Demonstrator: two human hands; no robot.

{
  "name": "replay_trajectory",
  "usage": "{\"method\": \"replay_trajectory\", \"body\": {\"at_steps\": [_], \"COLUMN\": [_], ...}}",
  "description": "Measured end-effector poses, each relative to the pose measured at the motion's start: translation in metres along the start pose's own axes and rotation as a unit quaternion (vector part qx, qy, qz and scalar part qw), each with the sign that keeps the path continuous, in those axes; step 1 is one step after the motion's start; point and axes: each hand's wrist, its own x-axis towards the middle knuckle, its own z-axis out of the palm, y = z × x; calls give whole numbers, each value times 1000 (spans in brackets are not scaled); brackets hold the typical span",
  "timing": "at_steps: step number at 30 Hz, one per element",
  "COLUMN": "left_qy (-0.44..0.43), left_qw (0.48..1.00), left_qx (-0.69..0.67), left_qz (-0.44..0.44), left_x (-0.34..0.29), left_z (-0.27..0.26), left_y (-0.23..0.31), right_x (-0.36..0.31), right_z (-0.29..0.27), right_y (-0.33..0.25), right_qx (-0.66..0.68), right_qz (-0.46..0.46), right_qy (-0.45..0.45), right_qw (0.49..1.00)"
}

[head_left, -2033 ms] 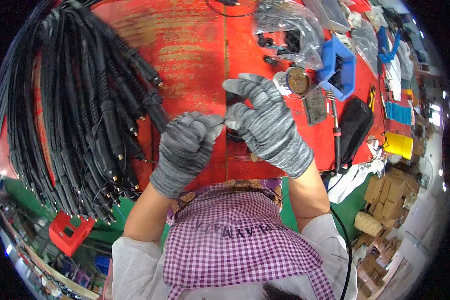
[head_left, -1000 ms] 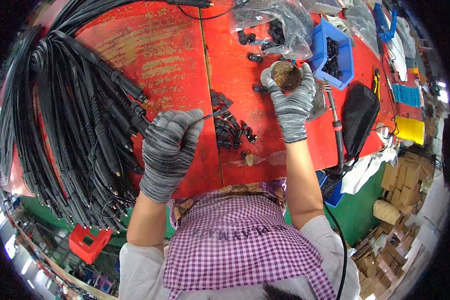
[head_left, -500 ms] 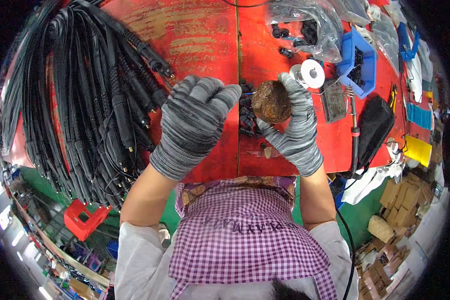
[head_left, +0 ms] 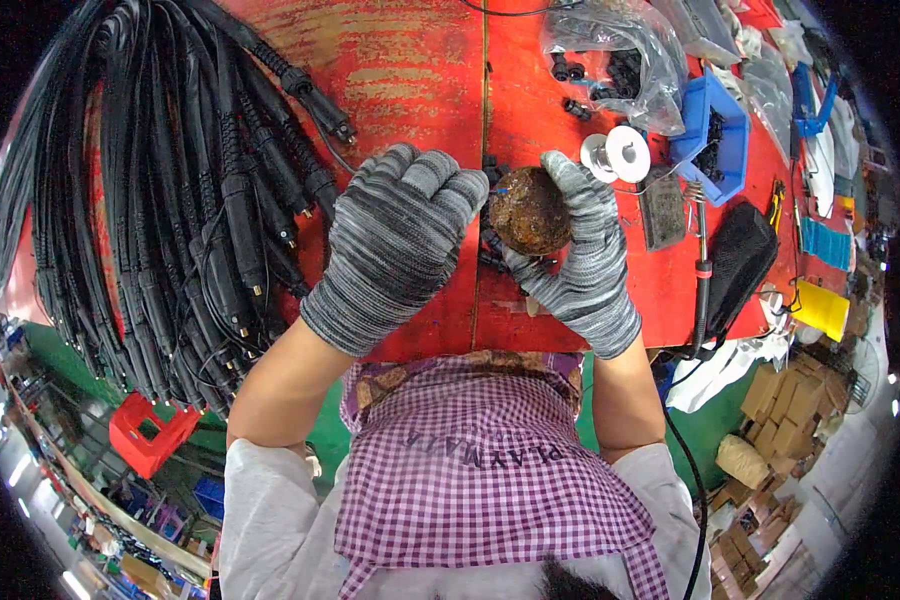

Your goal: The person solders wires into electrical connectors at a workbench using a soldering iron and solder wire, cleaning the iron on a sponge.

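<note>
My left hand [head_left: 400,240], in a grey striped knit glove, is closed with its knuckles up. From the fingers a thin blue wire [head_left: 502,190] pokes out toward a round, rusty brown tin [head_left: 530,212]; the rest of the wire is hidden in the fist. Gloved the same way, my right hand [head_left: 592,255] grips the tin from its right side, thumb below and fingers above. The tin's rough brown top faces up, just right of my left fist.
A thick bundle of black cables with plugs [head_left: 235,200] covers the table's left. On the right are a white solder spool [head_left: 625,154], a blue bin [head_left: 735,150], a soldering iron [head_left: 703,270], a black pouch [head_left: 742,260] and a clear bag [head_left: 660,60] of black parts.
The tin has shifted slightly left in my right hand, closer to my left fist. Less of the blue wire shows between them now.
</note>
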Motion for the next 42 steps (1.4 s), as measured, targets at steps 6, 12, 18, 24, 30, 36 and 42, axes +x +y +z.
{"method": "replay_trajectory", "body": {"at_steps": [6,12,18,24,30,36,42], "left_qy": [-3,-5,5,12,16,20,48], "left_qw": [1000,1000,1000,1000,1000,1000,997], "left_qx": [4,4,16,2,8,17,-52], "left_qz": [-7,1,14,14,13,12,-3], "left_x": [-2,-3,-1,0,-1,-2,-2], "left_z": [-1,2,2,0,0,-8,-7], "left_y": [1,0,1,2,2,-1,1], "right_x": [2,4,5,6,7,-4,-21], "right_z": [-1,-1,-2,0,0,-3,-9], "right_y": [-2,-3,-5,-6,-6,4,20], "right_qx": [-10,-13,-26,-25,-14,-23,10], "right_qz": [-10,-26,-32,-32,-25,8,67], "right_qy": [0,4,3,7,1,-11,16], "right_qw": [1000,1000,999,999,1000,1000,998]}}
